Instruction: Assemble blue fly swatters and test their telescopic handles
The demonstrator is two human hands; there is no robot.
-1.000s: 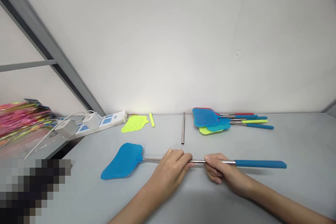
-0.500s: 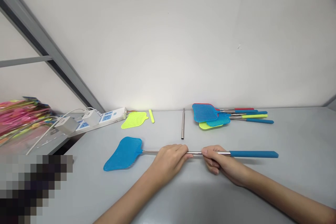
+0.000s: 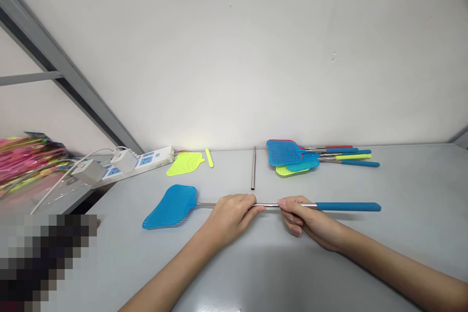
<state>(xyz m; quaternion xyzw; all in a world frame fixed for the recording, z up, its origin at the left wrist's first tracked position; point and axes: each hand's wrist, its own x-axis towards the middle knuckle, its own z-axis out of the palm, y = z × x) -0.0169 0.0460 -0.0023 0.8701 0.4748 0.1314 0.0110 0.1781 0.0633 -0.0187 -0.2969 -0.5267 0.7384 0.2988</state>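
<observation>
A blue fly swatter lies crosswise before me, its perforated head at the left and its blue handle at the right. My left hand is closed over the metal rod near the middle. Farther right, my right hand pinches the same rod just short of the handle. Behind them a loose metal tube rests on the table, pointing away from me. To its left lie a yellow swatter head and a short yellow handle piece.
Several swatters in blue, red and yellow are piled at the back right against the wall. A white power strip with plugged-in chargers sits back left. Beyond it are pink bagged items. A pixelated patch covers the lower left.
The view has shifted slightly, so everything sits a little higher in the picture. Both hands keep their hold on the blue swatter's rod, with hardly any movement along it.
</observation>
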